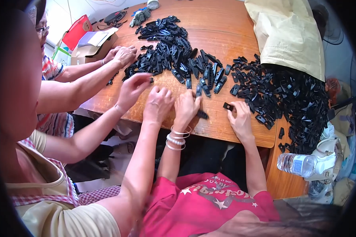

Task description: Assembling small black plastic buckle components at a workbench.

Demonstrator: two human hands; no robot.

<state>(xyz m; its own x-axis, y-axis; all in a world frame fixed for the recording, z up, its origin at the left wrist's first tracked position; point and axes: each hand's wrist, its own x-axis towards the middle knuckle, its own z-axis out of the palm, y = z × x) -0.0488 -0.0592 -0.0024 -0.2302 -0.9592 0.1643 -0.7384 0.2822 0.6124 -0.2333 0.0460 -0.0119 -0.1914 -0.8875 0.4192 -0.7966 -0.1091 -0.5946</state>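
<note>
My left hand (185,106), with pale bracelets at the wrist, is closed at the table's near edge. Between its thumb and fingers is a long black plastic piece (198,91), slightly blurred. Another dark piece (202,114) shows beside the heel of that hand; whether the hand touches it I cannot tell. To the right, my right hand (240,119) pinches a small black plastic clip (228,106) between thumb and forefinger. A heap of long black pieces (174,51) lies beyond my left hand. Small black clips (265,89) are piled beyond my right hand.
A beige sack (286,31) lies over the right-hand pile, which runs to the table's right edge. A water bottle (296,164) stands lower right. Left of me, one co-worker's hands (159,103) are close to mine; another's hands (124,55) are farther off, near a cardboard box (101,47).
</note>
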